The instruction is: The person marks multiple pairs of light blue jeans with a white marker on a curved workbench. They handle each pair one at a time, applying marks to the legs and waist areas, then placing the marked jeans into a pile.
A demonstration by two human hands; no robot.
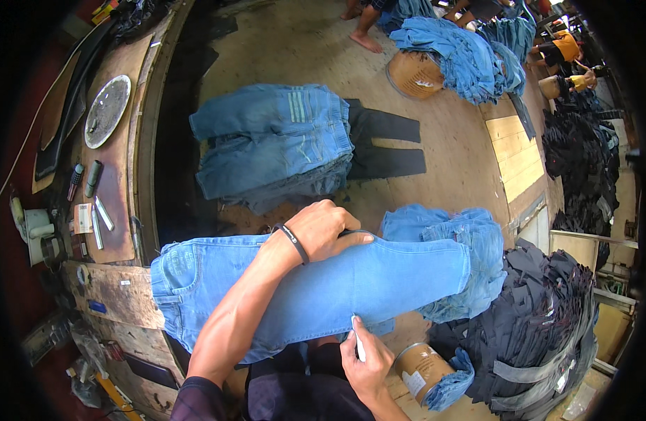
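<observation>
The light-blue jeans (393, 277) are spread by the wooden surface (116, 296), far edge clasped in the half-closed left hand (321, 228), near edge met by a white tool (361, 342) gripped in the right hand (368, 361). Beyond them, brown floor (463, 168) is seen; nearer, a labelled drum (422, 365).

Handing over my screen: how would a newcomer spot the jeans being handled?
Right of the wooden bench is the person's left hand. Beneath it stretch the light-blue jeans, smoother than the denim heap at right and paler than the stack beyond.
</observation>
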